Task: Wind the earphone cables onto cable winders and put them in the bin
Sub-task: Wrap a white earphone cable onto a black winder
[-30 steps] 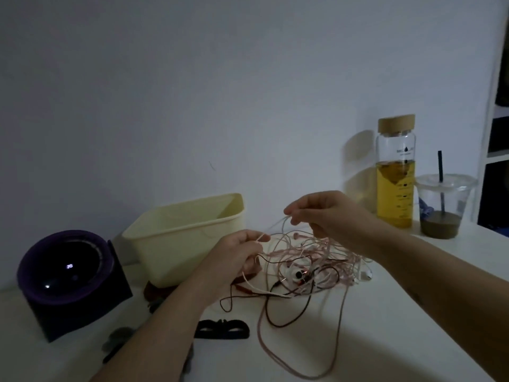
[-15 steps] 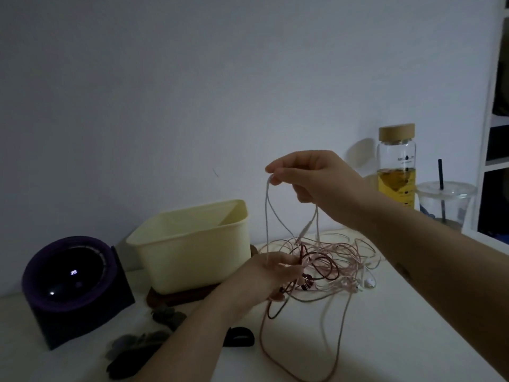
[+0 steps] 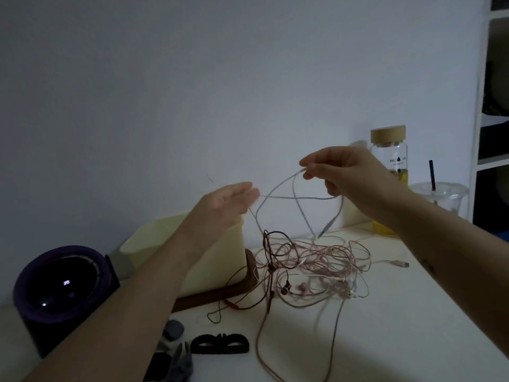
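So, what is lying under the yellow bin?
A dark brown board lies under the bin; its front edge and right corner stick out. The left forearm and the bin itself cover the rest, so its full extent cannot be seen.

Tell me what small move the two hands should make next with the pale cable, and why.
Probably lift the thin pale grey cable higher and shake it gently free. The right hand pinches it, it runs to the fingertips of the left hand, its plug hangs loose, but one strand goes down into the tangle of pink and dark red cables.
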Motion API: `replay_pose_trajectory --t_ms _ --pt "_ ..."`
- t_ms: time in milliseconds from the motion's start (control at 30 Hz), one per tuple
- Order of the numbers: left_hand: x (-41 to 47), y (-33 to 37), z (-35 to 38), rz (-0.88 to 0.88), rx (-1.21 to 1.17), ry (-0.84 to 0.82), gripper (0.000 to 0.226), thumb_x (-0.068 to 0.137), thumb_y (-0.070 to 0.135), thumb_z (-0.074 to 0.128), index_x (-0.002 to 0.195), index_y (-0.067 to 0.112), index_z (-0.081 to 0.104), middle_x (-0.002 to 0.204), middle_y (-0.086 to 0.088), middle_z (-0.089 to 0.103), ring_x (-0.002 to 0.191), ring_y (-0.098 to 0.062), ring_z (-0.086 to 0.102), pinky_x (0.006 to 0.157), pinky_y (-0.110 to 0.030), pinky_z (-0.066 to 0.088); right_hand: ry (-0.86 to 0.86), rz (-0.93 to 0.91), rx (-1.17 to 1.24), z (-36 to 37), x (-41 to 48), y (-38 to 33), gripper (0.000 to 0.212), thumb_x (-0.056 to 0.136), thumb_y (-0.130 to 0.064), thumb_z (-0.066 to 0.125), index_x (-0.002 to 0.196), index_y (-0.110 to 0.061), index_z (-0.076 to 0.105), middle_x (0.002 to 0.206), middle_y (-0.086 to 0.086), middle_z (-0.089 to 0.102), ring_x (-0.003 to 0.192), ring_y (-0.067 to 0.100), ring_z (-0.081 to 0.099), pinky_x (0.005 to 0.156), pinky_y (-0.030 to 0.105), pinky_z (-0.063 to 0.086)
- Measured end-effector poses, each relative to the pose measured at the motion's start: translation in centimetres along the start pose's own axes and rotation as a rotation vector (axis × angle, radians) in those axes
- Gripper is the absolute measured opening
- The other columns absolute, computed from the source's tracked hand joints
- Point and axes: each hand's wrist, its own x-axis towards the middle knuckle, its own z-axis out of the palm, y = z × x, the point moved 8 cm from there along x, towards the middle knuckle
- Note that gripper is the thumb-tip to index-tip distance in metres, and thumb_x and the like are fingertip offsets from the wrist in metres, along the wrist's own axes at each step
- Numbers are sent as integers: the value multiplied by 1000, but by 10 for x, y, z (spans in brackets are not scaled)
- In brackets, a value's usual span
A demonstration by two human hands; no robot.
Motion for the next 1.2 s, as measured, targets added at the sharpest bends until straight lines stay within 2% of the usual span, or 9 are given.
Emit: replay_pose_trajectory --t_ms 133,267,400,500,600,700,867,967,1200 --pt "5 16 -23 66 -368 220 12 91 28 59 93 19 67 88 6 72 94 -13 66 90 -30 50 -179 32 7 16 -8 -2 10 89 -11 62 94 -11 70 71 -3 68 58 10 54 59 20 51" --pt "9 35 -30 91 -530 264 13 98 11 52 86 12 58 74 0 60 73 -11 68 75 -26 56 -373 76 -32 38 -19 -6 34 78 -36 63 96 -7 70 92 5 71 89 15 68 84 31 57" --pt "5 51 -19 65 -252 101 15 100 8 46 101 17 57 76 1 53 47 -6 41 52 -20 44 -174 -53 -241 38 -9 -21 23 85 -32 65 105 -24 58 112 -8 62 106 9 59 95 32 50" --pt "-4 58 -8 115 11 -33 16 99 11 48 106 20 59 70 7 60 48 -6 35 48 -19 35 -281 -27 -175 60 -5 -26 55 87 -19 66 135 -25 40 130 -5 55 118 7 50 96 26 43" --pt "-12 61 -16 167 100 -14 14 97 14 52 100 20 64 68 10 63 46 -4 38 49 -19 35 -505 62 53 86 -12 -28 44 90 -7 58 132 -10 47 88 5 65 82 13 65 94 38 52" --pt "-17 60 -43 190 107 95 12 96 15 55 96 21 66 69 10 64 46 -3 39 50 -20 35 -569 88 -68 90 -16 -19 22 94 -8 54 114 -8 62 60 -1 43 48 5 47 82 38 57" --pt "-30 49 -98 208 18 379 16 95 14 56 90 24 67 70 11 66 48 -6 38 51 -23 34 -292 173 -387 63 -4 22 14 94 -14 55 97 -13 69 64 3 60 54 10 59 56 17 52" --pt "-43 43 -126 219 -48 551 18 96 13 54 89 26 65 74 10 65 44 -3 37 50 -23 33 -191 267 -489 48 0 51 18 94 -14 54 96 -7 70 64 2 64 53 10 54 50 16 43" --pt "-67 36 -152 223 -6 702 19 97 17 54 87 30 62 83 11 66 63 -3 47 65 -23 39 -270 300 -789 56 4 61 26 92 -25 59 78 -7 71 63 -6 66 53 0 59 51 11 41"
